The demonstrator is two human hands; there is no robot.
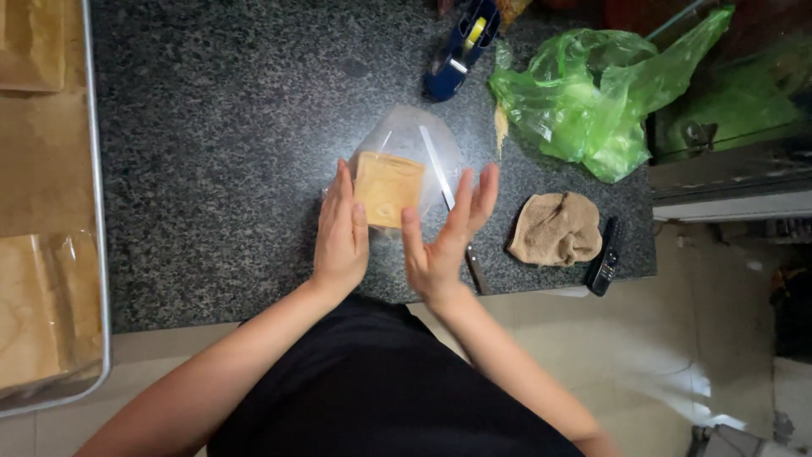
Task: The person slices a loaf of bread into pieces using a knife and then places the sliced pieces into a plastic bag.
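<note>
Looking down, I saw my left hand (341, 233) and right hand (444, 237) spread flat, fingers apart, flanking the tan slice (387, 188) on the tabletop (220, 152). It already sat inside its clear bag (406, 140); I judged the mouth unsealed, long axis running away from me toward the tape dispenser (461, 46).

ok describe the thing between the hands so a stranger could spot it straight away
On the dark speckled counter, look at its near edge, between the left hand and right hand. The tan square slab lies there inside a clear plastic bag: flat and sharp-cornered, unlike the crumpled brown cloth to its right.
</note>
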